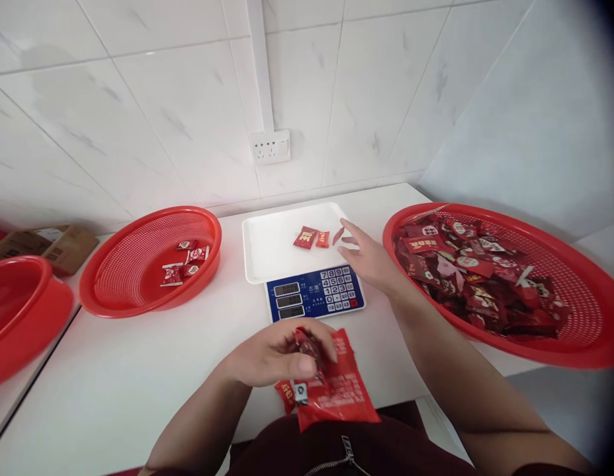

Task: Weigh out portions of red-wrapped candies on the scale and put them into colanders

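The left hand [282, 354] was closed around red packets [337, 387] before the scale [314, 294]. The right hand [365, 259], fingers loosely spread, hovered by small packets [306, 237] on the scale's tray [270, 248]. A filled basket [592, 324] stood right of the scale.

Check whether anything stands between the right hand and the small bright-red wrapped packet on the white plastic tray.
Yes: a dark-red, narrow-looking packet shows between the right hand and the bright-red packet, close to the fingertips. Can't tell whether they touch it. Nothing else visible in between.
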The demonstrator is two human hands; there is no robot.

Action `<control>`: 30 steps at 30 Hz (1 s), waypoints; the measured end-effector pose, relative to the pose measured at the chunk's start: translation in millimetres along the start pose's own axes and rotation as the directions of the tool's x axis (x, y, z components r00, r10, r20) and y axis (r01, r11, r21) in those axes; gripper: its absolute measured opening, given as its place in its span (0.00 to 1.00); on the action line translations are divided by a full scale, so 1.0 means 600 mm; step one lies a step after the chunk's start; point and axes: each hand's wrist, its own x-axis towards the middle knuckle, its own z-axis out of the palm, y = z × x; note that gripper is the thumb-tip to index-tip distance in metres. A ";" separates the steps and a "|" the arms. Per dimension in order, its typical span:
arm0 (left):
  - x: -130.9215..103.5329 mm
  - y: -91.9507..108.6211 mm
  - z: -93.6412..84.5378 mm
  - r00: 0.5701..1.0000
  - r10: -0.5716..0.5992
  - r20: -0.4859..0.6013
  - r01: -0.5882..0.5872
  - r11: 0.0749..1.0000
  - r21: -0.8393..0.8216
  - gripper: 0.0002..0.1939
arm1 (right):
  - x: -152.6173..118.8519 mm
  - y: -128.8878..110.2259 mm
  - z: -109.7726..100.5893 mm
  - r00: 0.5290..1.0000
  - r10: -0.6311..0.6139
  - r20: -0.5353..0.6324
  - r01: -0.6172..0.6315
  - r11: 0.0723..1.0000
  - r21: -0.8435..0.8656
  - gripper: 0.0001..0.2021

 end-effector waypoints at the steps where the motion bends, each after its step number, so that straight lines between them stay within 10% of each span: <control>1: -0.014 -0.003 -0.005 0.997 0.020 -0.078 -0.020 1.000 0.000 0.19 | -0.003 0.000 0.001 0.999 -0.044 -0.025 0.044 0.999 0.028 0.27; 5: -0.078 -0.019 -0.019 0.894 0.087 -0.439 -0.140 0.986 -0.091 0.19 | -0.044 -0.013 0.012 0.989 -0.127 -0.075 0.137 0.982 0.131 0.19; 8: -0.118 -0.024 -0.023 0.755 0.073 -0.652 -0.252 0.950 -0.185 0.18 | -0.105 -0.033 0.038 0.943 -0.215 0.255 0.161 0.963 0.217 0.13; 13: -0.132 -0.015 -0.025 0.572 0.050 -0.819 -0.365 0.910 -0.199 0.18 | -0.201 -0.037 0.123 0.413 -0.581 0.702 0.538 0.777 0.327 0.15; 16: -0.121 -0.014 -0.023 0.529 0.046 -0.848 -0.381 0.905 -0.188 0.19 | -0.224 -0.019 0.163 0.273 -0.583 0.765 0.646 0.700 0.304 0.16; 20: -0.111 -0.040 -0.010 0.553 0.036 -0.832 -0.304 0.939 -0.162 0.19 | -0.232 0.005 0.176 0.360 -0.601 0.714 0.646 0.712 0.274 0.11; 26: -0.086 -0.080 0.013 0.693 -0.102 -0.714 -0.105 0.965 -0.239 0.16 | -0.241 0.033 0.145 0.646 -0.521 0.558 0.488 0.844 0.223 0.11; 30: -0.033 -0.054 -0.009 0.663 -0.027 -0.748 -0.142 0.977 -0.160 0.16 | -0.248 0.050 0.133 0.736 -0.472 0.485 0.401 0.882 0.249 0.10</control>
